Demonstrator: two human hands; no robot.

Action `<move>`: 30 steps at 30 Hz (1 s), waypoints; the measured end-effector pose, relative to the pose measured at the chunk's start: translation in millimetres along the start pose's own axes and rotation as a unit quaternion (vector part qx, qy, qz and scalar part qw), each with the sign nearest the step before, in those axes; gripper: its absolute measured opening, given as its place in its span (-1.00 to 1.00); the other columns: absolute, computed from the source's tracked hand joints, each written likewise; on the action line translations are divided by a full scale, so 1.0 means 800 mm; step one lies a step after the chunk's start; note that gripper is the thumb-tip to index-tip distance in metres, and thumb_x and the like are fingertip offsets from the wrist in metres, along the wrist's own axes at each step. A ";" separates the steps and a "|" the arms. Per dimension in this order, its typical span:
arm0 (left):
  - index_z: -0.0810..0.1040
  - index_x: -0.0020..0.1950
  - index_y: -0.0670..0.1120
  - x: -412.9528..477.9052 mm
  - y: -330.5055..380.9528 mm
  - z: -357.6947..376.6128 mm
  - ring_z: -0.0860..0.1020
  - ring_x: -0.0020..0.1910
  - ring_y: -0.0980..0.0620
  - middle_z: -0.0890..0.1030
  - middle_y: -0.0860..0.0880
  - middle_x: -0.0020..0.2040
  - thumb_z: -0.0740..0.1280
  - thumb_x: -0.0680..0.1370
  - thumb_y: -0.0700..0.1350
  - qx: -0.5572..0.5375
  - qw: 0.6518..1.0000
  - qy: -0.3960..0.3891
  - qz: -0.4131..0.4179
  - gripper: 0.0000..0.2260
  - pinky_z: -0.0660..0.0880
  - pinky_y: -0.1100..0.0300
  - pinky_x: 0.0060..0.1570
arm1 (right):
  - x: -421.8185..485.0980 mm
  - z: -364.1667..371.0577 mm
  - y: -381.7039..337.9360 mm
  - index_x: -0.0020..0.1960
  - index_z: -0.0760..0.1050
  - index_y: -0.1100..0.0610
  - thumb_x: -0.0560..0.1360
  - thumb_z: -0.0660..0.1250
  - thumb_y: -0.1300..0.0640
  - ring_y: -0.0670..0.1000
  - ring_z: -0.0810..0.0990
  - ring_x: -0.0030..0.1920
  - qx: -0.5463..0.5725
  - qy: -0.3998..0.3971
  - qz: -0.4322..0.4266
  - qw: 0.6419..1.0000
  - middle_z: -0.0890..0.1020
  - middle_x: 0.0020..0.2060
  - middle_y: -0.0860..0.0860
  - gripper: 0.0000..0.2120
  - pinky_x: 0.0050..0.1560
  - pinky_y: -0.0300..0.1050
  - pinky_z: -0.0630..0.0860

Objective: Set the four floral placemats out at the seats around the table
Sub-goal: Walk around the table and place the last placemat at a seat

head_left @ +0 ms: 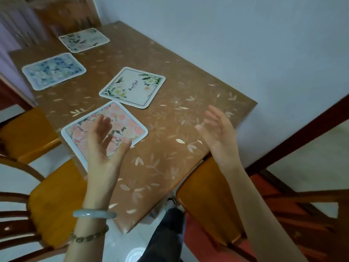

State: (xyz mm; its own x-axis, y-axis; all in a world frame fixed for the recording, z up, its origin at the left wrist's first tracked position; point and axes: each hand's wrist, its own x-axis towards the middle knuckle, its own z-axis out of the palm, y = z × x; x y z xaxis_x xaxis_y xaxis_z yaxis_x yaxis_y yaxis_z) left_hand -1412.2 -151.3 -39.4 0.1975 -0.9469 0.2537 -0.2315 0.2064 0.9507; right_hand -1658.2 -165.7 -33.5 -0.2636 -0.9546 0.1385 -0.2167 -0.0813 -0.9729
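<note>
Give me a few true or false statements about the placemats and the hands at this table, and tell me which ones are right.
1. Four placemats lie flat on the table. True.
2. The left hand holds the pink placemat. False: it is open, palm up, above that mat, gripping nothing.
3. The white placemat has writing in its middle. True.
4. The right hand holds the blue placemat. False: it is empty and open; the blue mat lies far across the table.
5. The left wrist wears a pale bangle. True.
</note>
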 end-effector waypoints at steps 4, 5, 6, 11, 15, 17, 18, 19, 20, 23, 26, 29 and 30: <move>0.20 0.51 0.02 0.062 -0.018 0.021 0.36 0.38 0.16 0.37 0.03 0.43 0.38 0.48 -0.03 0.002 1.000 0.018 -0.011 -0.36 0.34 0.19 0.34 | 0.075 0.019 0.008 0.35 0.38 -0.10 0.46 0.44 0.14 -0.20 0.52 0.19 0.004 -0.021 0.016 1.000 0.52 0.26 -0.12 -0.49 0.03 -0.50 0.44; 0.20 0.50 0.04 0.074 -0.021 0.025 0.36 0.39 0.17 0.37 0.04 0.43 0.38 0.48 -0.03 0.004 1.000 0.020 -0.013 -0.37 0.33 0.23 0.32 | 0.091 0.024 0.009 0.34 0.39 -0.10 0.46 0.44 0.14 -0.25 0.53 0.17 0.006 -0.026 0.021 0.999 0.53 0.25 -0.14 -0.49 0.00 -0.53 0.43; 0.21 0.50 0.07 0.088 -0.025 0.029 0.36 0.38 0.17 0.37 0.06 0.43 0.38 0.49 -0.02 0.008 1.000 0.023 -0.015 -0.38 0.33 0.26 0.31 | 0.109 0.030 0.009 0.35 0.40 -0.08 0.45 0.44 0.14 -0.30 0.53 0.14 0.008 -0.029 0.023 0.999 0.53 0.22 -0.17 -0.49 -0.03 -0.55 0.42; 0.22 0.49 0.07 0.165 -0.054 0.052 0.37 0.37 0.18 0.38 0.08 0.42 0.38 0.49 -0.03 0.026 0.999 0.029 -0.038 -0.39 0.33 0.21 0.30 | 0.205 0.063 0.016 0.34 0.42 -0.09 0.44 0.45 0.13 -0.32 0.55 0.12 0.008 -0.035 0.035 0.999 0.55 0.09 -0.30 -0.50 0.03 -0.44 0.47; 0.24 0.48 0.10 0.220 -0.077 0.071 0.37 0.36 0.22 0.38 0.14 0.42 0.37 0.48 0.01 0.020 0.997 0.040 -0.061 -0.40 0.33 0.23 0.28 | 0.273 0.095 0.023 0.28 0.46 -0.04 0.44 0.44 0.20 -0.31 0.55 0.11 0.019 -0.045 0.035 0.998 0.57 0.13 -0.20 -0.54 0.00 -0.42 0.48; 0.24 0.47 0.11 0.249 -0.094 0.076 0.36 0.36 0.25 0.36 0.16 0.42 0.37 0.47 0.04 0.024 0.996 0.047 -0.069 -0.40 0.32 0.26 0.27 | 0.311 0.113 0.031 0.28 0.48 -0.03 0.43 0.45 0.20 -0.28 0.59 0.04 0.001 -0.051 0.037 0.998 0.59 0.09 -0.15 -0.55 -0.02 -0.39 0.51; 0.24 0.47 0.12 0.265 -0.106 0.078 0.36 0.36 0.26 0.36 0.17 0.42 0.37 0.47 0.05 0.023 0.996 0.050 -0.077 -0.40 0.31 0.27 0.26 | 0.332 0.125 0.036 0.28 0.49 -0.02 0.43 0.46 0.18 -0.24 0.60 0.03 -0.015 -0.053 0.042 0.998 0.61 0.08 -0.13 -0.55 0.02 -0.33 0.52; 0.24 0.47 0.13 0.277 -0.115 0.080 0.35 0.36 0.26 0.35 0.17 0.43 0.37 0.47 0.06 0.021 0.995 0.052 -0.085 -0.40 0.31 0.28 0.26 | 0.349 0.134 0.041 0.28 0.49 -0.03 0.42 0.46 0.16 -0.21 0.60 0.03 -0.030 -0.054 0.051 0.997 0.61 0.07 -0.13 -0.55 0.05 -0.29 0.52; 0.24 0.47 0.12 0.292 -0.126 0.082 0.35 0.37 0.26 0.34 0.16 0.43 0.37 0.46 0.06 0.016 0.994 0.057 -0.088 -0.39 0.31 0.28 0.26 | 0.369 0.145 0.047 0.25 0.51 -0.06 0.42 0.46 0.16 -0.20 0.60 0.03 -0.035 -0.058 0.052 0.996 0.61 0.07 -0.15 -0.58 0.04 -0.29 0.52; 0.26 0.47 0.11 0.335 -0.161 0.092 0.34 0.39 0.20 0.34 0.12 0.44 0.41 0.48 0.05 -0.013 0.990 0.061 -0.126 -0.40 0.32 0.24 0.28 | 0.428 0.177 0.071 0.11 0.51 -0.16 0.42 0.46 0.18 -0.17 0.62 0.01 -0.032 -0.077 0.051 0.995 0.63 0.04 -0.15 -0.64 -0.07 -0.37 0.53; 0.27 0.46 0.10 0.368 -0.201 0.107 0.36 0.36 0.13 0.34 0.11 0.43 0.42 0.49 0.01 -0.056 0.979 0.076 -0.179 -0.42 0.34 0.20 0.26 | 0.483 0.204 0.107 0.16 0.53 -0.05 0.44 0.44 0.15 -0.12 0.62 0.01 -0.070 -0.081 0.048 0.993 0.63 0.06 -0.07 -0.68 0.05 -0.18 0.53; 0.26 0.47 0.06 0.393 -0.245 0.124 0.32 0.39 0.04 0.31 0.05 0.45 0.38 0.53 -0.13 -0.080 0.964 0.092 -0.234 -0.45 0.33 0.08 0.30 | 0.531 0.229 0.147 0.17 0.53 -0.02 0.46 0.40 0.15 -0.30 0.59 -0.07 -0.091 -0.098 0.054 0.990 0.62 -0.02 -0.19 -0.71 -0.07 -0.36 0.48; 0.24 0.48 0.03 0.400 -0.259 0.130 0.30 0.40 0.01 0.29 0.02 0.46 0.36 0.54 -0.16 -0.085 0.960 0.095 -0.250 -0.44 0.32 0.05 0.30 | 0.544 0.238 0.159 0.16 0.52 -0.04 0.47 0.39 0.14 -0.33 0.58 -0.07 -0.098 -0.109 0.055 0.988 0.61 -0.02 -0.20 -0.72 -0.11 -0.42 0.45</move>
State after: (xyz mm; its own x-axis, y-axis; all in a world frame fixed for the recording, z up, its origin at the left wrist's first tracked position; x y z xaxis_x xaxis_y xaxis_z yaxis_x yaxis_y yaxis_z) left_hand -1400.1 -523.0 -173.8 0.4176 -0.8794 -0.2286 0.0927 -0.2091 0.9735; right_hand -1621.4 -646.4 -132.6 -0.0922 -0.9953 -0.0302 -0.3821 0.0634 -0.9219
